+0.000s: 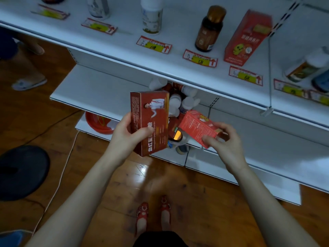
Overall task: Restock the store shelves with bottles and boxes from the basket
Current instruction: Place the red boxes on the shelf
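Observation:
My left hand (129,135) grips a large dark-red box (151,114) with a printed figure, held upright in front of the lower shelves. My right hand (222,139) pinches a smaller orange-red box (197,127), tilted, by its lower end. Behind both boxes lies a heap of white-capped bottles (179,100) and other packs on a lower shelf; the basket holding them is hidden. On the upper shelf (124,49) stand a brown bottle (209,29), a white bottle (152,16) and a red box (246,38).
Price tags (154,44) lie along the upper shelf's front. A wire divider (269,68) splits the shelf at right, with more bottles (309,68) beyond. A red bowl (99,123) sits on the bottom shelf. A black round stool (21,172) and another person's feet (29,82) are at left.

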Action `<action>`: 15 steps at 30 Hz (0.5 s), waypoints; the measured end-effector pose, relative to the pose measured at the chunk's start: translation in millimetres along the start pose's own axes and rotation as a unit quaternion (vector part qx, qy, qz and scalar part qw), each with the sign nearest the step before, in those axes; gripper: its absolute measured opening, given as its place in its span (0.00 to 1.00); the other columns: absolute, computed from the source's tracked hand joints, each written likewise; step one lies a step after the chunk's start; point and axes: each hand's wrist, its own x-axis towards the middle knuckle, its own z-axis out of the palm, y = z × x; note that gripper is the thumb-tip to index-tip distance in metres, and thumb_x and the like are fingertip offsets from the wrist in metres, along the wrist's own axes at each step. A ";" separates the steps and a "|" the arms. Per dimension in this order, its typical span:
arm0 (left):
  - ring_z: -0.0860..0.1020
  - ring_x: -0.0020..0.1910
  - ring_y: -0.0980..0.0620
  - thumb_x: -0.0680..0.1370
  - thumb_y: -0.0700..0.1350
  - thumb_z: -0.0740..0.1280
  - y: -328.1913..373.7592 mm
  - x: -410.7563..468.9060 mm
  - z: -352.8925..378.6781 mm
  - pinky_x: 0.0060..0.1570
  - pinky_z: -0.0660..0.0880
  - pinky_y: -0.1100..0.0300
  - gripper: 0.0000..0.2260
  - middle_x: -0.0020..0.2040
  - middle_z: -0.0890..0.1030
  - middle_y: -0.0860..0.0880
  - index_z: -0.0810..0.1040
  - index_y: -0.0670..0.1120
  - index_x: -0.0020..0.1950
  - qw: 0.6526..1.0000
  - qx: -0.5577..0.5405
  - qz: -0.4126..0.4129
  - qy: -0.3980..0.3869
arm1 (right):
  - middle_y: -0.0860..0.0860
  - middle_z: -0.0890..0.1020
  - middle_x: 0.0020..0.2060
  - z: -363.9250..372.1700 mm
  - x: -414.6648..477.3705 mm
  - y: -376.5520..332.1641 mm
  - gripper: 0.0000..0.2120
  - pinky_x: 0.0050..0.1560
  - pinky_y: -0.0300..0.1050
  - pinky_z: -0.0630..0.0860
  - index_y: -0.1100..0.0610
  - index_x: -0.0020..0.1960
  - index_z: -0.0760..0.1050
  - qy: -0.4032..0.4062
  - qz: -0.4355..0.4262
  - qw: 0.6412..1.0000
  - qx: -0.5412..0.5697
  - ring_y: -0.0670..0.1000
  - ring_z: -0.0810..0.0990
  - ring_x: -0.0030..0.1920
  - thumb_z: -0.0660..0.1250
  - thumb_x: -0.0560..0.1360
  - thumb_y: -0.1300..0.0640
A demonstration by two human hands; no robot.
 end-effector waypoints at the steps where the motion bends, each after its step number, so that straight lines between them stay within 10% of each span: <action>1: 0.82 0.43 0.59 0.65 0.43 0.73 5.2 -4.9 -0.8 0.37 0.77 0.67 0.18 0.44 0.83 0.54 0.73 0.54 0.52 1.000 -0.024 -0.007 -0.008 | 0.50 0.75 0.54 -2.6 -7.6 -3.9 0.20 0.44 0.35 0.78 0.52 0.55 0.72 0.002 -0.013 1.000 -0.015 0.44 0.78 0.51 0.73 0.68 0.65; 15: 0.82 0.36 0.55 0.61 0.43 0.69 78.8 -46.8 10.2 0.30 0.77 0.61 0.16 0.38 0.83 0.54 0.75 0.51 0.49 0.990 -0.104 0.012 -0.095 | 0.40 0.74 0.52 -50.8 -86.3 -87.3 0.28 0.48 0.25 0.74 0.47 0.57 0.68 0.028 -0.113 0.992 0.056 0.34 0.76 0.49 0.72 0.66 0.70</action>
